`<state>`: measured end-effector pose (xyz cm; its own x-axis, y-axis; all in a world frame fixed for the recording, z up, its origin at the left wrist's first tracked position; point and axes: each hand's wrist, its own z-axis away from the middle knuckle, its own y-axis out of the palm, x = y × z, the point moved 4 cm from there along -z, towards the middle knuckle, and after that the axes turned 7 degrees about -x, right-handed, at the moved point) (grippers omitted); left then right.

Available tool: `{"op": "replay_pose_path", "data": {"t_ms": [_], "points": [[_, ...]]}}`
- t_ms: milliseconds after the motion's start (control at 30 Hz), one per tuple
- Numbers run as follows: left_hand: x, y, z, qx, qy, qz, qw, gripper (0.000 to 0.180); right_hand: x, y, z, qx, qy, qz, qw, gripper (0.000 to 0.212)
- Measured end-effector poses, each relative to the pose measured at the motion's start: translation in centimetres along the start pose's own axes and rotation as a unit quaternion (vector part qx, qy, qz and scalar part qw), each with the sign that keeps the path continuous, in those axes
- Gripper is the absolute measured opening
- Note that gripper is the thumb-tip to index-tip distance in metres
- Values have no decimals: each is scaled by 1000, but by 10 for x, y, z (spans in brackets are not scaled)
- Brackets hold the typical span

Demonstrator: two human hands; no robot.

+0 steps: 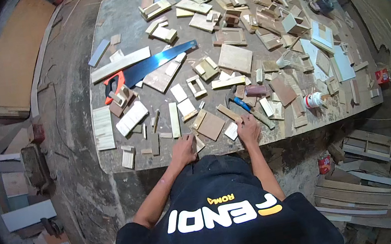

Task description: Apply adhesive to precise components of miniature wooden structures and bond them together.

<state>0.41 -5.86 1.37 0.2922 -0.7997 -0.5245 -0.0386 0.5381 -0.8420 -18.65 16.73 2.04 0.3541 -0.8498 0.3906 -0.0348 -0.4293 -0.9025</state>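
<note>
Two hands, left (185, 147) and right (249, 128), at the near edge of one worktable (125, 18).
The left's fingers bend beside one small wood block (199, 144); the right's curl at the near end of one narrow, straight brown wood strip (227, 113); I cannot tell whether either grips. One hammer (241, 104) lies just right of the strip; farther left, one orange-handled saw (157, 64).

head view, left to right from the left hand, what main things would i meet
left hand → brown board → right hand → white tub → upper red pack
</note>
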Motion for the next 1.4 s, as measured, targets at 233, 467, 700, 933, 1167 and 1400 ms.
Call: {"op": "replay_pose_path", "data": {"t_ms": [233,467,700,933,1167,1400], "points": [[-13,-9,-6,-52,0,2,999,63,-5,8,1,-39,15,36,998,25],[-28,-13,-12,-68,16,-2,998,71,-6,5,1,-27,80,12,996,26],[-28,3,-22,-111,-79,58,989,59,-43,-20,-11,-18,87,-175,981,29],[-56,16,-18,-201,-166,5,965,65,-100,-57,-72,-24,83,-204,975,36],[-75,30,-21,-276,-232,-36,932,60,-73,-38,-100,43,-73,-222,971,39],[-101,24,-88,-278,-171,107,939,49,-86,-15,-119,92,-61,-255,961,26]]}}
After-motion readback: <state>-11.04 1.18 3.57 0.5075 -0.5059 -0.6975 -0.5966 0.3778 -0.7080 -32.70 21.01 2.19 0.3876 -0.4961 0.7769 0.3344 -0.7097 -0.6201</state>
